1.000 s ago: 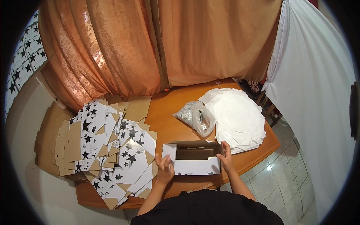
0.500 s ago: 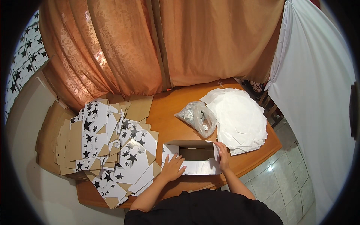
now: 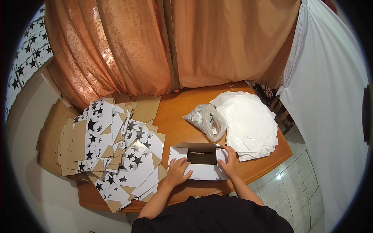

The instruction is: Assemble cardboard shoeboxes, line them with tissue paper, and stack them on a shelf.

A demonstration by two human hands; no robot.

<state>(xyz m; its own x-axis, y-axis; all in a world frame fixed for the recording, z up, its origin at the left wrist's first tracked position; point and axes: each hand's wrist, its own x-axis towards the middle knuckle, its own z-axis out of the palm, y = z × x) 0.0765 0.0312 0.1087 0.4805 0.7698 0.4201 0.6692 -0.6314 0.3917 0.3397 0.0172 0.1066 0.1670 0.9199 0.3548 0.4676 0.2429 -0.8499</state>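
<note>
Orange curtains (image 3: 229, 42) hung behind a wooden table (image 3: 171, 114), where a white cardboard box (image 3: 206, 172) stood near the front edge. Work on this box seemed well along: its walls were up and 2 white end flaps reached inward over the dark opening, but the middle was uncovered, so it was only partly closed. The left hand (image 3: 178, 171) was open, fingers spread over the left flap and front wall; the right hand (image 3: 228, 161) gripped the right end, thumb on the flap. To the left, many star-printed cardboard pieces (image 3: 151, 174) lay flat, apparently unformed. Beyond the box, a clear plastic bag (image 3: 195, 118) and a pile of white sheets (image 3: 250, 124) were untouched. Starred white panels (image 3: 33, 54) at upper left were perhaps stacked boxes; I could not tell.
</note>
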